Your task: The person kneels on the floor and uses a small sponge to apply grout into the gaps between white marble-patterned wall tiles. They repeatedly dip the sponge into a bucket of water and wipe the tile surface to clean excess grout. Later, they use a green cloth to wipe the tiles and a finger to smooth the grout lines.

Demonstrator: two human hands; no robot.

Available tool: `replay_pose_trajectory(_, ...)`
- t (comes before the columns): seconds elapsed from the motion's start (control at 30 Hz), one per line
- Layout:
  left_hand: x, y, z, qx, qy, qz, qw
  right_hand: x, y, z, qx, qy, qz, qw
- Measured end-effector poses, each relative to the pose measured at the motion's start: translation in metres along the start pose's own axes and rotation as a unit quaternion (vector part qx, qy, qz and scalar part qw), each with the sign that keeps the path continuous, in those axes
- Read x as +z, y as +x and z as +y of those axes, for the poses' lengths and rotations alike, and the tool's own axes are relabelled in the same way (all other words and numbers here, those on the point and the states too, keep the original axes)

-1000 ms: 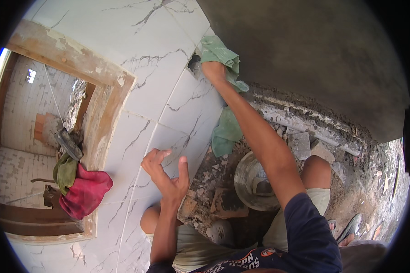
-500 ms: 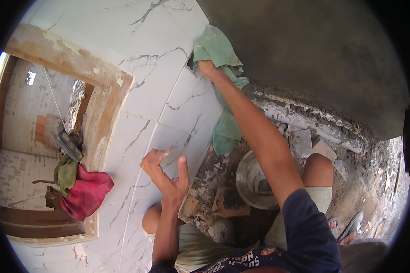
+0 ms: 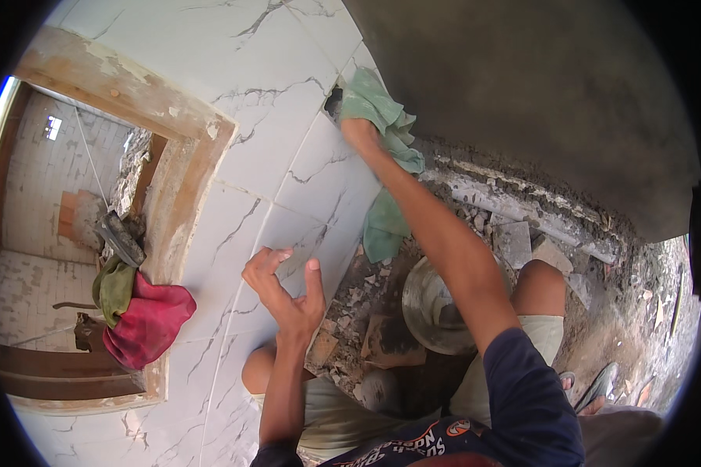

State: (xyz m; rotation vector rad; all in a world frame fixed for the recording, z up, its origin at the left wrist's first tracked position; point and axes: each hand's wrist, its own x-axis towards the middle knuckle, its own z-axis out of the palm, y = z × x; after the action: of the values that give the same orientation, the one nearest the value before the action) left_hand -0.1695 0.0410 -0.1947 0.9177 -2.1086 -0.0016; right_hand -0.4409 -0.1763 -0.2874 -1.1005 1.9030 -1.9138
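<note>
Far left of the l. hand, a wooden window frame (image 3: 202, 167) is set in the wall, w/ a red cloth (image 3: 149, 321) and an olive rag (image 3: 114, 286) bunched on its sill, well apart from both hands.

Next, the l. hand (image 3: 284, 288): fingers spread, thumb out, grip apart and holding nothing. Fingertips sit at the white marble-look tile (image 3: 288, 148), touching or just off it; can't tell which. Looks like a steadying hand, braced on the wall.

Up and to the r. of it, the r. hand (image 3: 360, 134) is at full arm's reach, grip clamped on a green cloth (image 3: 385, 117), pressed flat to the tile right at the tiled edge, where it meets the grey rough-plastered wall (image 3: 537, 101). The cloth's loose tail hangs down below the hand, along the forearm, nearly to the floor rubble.

Below the r. arm, near the knees, a metal bowl (image 3: 428, 303) sits among broken mortar and rubble (image 3: 514, 233).

Step in hand, by my read: wiping the tile face near its top corner edge. Next move prob. calls for firm flat pressure and a sweep along the joint, keeping the cloth off the rough plaster so it doesn't drag grit back onto the tile.
</note>
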Motion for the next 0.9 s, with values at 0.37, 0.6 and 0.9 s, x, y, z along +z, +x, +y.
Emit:
replay_pose_trajectory(0.37,-0.008,-0.006,-0.003,0.008,0.019,-0.009,1.0,0.018,-0.093,0.025,-0.25,-0.083,0.055,0.963)
replay_pose_trajectory(0.6,0.005,-0.002,0.0,0.02,0.003,-0.018,1.0,-0.022,-0.081,0.141,0.431,0.188,0.25,0.847)
replay_pose_trajectory(0.9,0.012,0.0,0.006,0.022,-0.021,-0.031,0.999,-0.056,-0.081,0.219,0.508,0.109,0.049,0.853)
